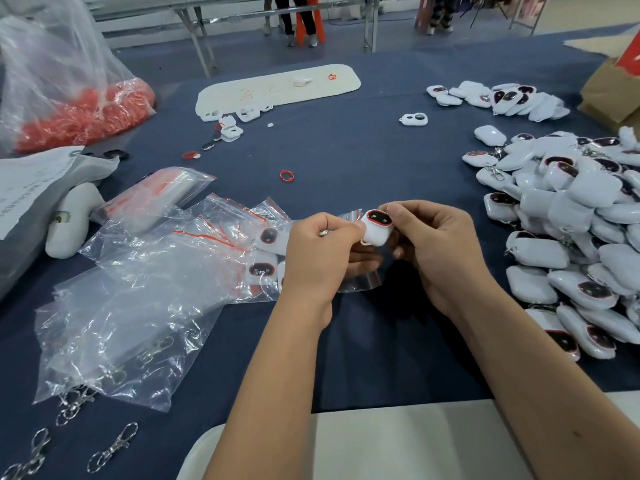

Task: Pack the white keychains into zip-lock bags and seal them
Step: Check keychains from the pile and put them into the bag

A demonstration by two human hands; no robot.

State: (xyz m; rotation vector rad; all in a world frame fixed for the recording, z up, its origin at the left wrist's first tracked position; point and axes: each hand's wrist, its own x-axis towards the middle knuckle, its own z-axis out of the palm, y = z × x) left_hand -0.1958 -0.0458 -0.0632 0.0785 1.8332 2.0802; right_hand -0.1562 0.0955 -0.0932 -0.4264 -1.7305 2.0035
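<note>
Hands meet above the counter (346,161): right hand (440,244) pinches a white keychain (377,228) (face up), left hand (318,251) grips the zip-lock bag (360,282), mouth apparently held ready.

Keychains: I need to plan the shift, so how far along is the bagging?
Early, it seems. A few bagged keychains lie left of the hands. The right hand holds one white keychain while the left hand grips a zip-lock bag; it looks not yet inside. A large loose pile at right waits, with empty bags at left.
</note>
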